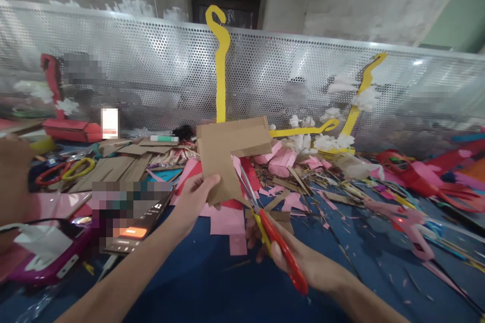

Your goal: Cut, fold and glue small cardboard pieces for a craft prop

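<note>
My left hand [191, 199] pinches the lower left edge of a piece of brown cardboard [217, 161], thumb on its face, and holds it up over the table. The piece has a wide top and a narrower lower part, with a notch on its right side. My right hand [299, 257] is closed around scissors [278, 245] with red and yellow handles. Their blades point up toward the notch, close to the cardboard's right edge; whether they touch it I cannot tell. Pink paper [225, 222] and red paper lie behind and below the cardboard.
A yellow hook-shaped piece [221, 75] stands behind the cardboard. Around lie a phone [151, 214], a purple device [56, 262], a pink glue gun [407, 222], more scissors [79, 169] and scraps. A perforated metal panel [159, 70] runs behind. Another person's arm [13, 181] shows at left.
</note>
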Tool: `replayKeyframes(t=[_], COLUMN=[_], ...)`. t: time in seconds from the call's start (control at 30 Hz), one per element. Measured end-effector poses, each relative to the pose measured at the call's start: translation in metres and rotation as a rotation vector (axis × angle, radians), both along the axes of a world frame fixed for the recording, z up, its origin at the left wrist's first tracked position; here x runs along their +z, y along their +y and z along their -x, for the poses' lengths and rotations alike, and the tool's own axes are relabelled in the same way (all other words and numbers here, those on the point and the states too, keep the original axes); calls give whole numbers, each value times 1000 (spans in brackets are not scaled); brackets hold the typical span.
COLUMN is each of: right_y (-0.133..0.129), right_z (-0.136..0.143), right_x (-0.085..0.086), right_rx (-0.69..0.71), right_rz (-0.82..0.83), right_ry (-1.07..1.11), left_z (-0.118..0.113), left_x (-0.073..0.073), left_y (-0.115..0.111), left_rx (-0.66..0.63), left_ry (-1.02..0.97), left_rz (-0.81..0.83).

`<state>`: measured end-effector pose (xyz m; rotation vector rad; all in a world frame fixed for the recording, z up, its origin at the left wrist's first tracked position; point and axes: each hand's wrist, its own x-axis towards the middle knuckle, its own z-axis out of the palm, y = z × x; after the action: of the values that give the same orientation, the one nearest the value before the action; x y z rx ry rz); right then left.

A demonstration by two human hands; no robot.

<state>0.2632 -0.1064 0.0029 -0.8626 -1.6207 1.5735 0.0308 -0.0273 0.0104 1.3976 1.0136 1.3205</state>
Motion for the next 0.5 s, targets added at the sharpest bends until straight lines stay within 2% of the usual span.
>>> replayKeyframes(t=[0.1, 0.17, 0.23, 0.27, 0.33, 0.4, 0.43, 0.47, 0.5], right_y=[1, 8, 20, 28, 44, 59, 65, 71, 76], right_z=[-6, -13, -24, -31, -47, -63, -70, -77, -83], right_x=[6, 10, 13, 14, 12, 7, 3, -2, -7], right_rx=[-58, -181, -360, -443, -581, -691, -734, -760, -758], right_rz=[-82, -144, -253, -320, -475, -530, -546, -552, -555], right_ry=[-16, -26, -111, -215, -508, -774, -882, -968, -1037], left_z=[14, 25, 35, 39, 42, 37, 32, 26, 18], left_x=[2, 1, -1, -3, -7, -11, -14, -17, -20], left_y=[12, 19, 24, 26, 27, 25, 24, 23, 23], left_rx=[-6, 14, 123, 252, 367, 509, 522, 477, 364], left_ry=[196, 292, 404, 584, 701, 915, 1016, 1105, 1185], left_rz=[0, -15, -64, -140, -199, -403, -509, -603, -667])
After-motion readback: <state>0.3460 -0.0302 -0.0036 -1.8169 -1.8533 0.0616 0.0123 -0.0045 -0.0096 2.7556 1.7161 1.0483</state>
